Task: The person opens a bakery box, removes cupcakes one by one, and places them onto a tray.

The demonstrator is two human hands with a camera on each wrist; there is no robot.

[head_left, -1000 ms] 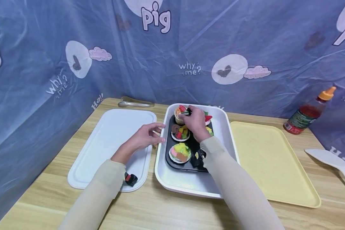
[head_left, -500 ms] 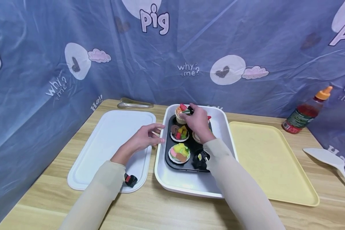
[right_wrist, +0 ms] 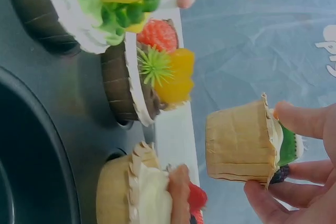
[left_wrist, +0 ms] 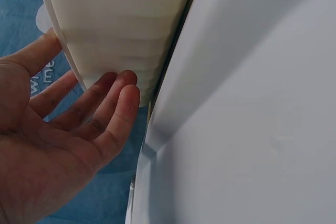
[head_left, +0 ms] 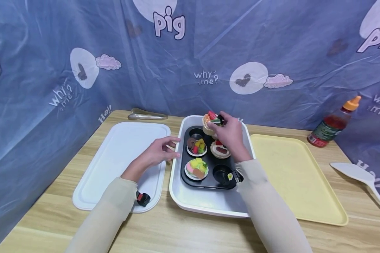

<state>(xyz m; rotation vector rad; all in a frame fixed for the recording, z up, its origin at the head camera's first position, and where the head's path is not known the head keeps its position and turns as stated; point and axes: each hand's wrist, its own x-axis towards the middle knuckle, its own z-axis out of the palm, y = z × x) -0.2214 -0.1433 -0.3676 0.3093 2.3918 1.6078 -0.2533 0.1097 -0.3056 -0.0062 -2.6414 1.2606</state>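
Note:
In the head view my right hand (head_left: 229, 133) pinches a toy cupcake (head_left: 207, 126) with fruit topping. It is held up over the back of a black muffin tin (head_left: 206, 177); in the right wrist view its tan pleated wrapper (right_wrist: 239, 142) hangs apart from the tin. Bare dark hollows show at the tin's back-left and front-right. Toy cupcakes sit at middle left (head_left: 194, 147), front left (head_left: 196, 169) and middle right (head_left: 221, 151). My left hand (head_left: 156, 151) touches the left side of the white bin (head_left: 175, 189), its relaxed fingers against the outer wall (left_wrist: 115, 19).
The bin holds the muffin tin. A white tray (head_left: 114, 158) lies to its left, a yellow tray (head_left: 294, 179) to its right. Metal tongs (head_left: 147, 116) lie at the back. A sauce bottle (head_left: 332, 123) and a white spoon (head_left: 356, 174) are on the right.
My right hand has lifted the cupcake out of the back-left cup and carried it up and to the right. That cup now shows bare. My left hand stays at the bin's side.

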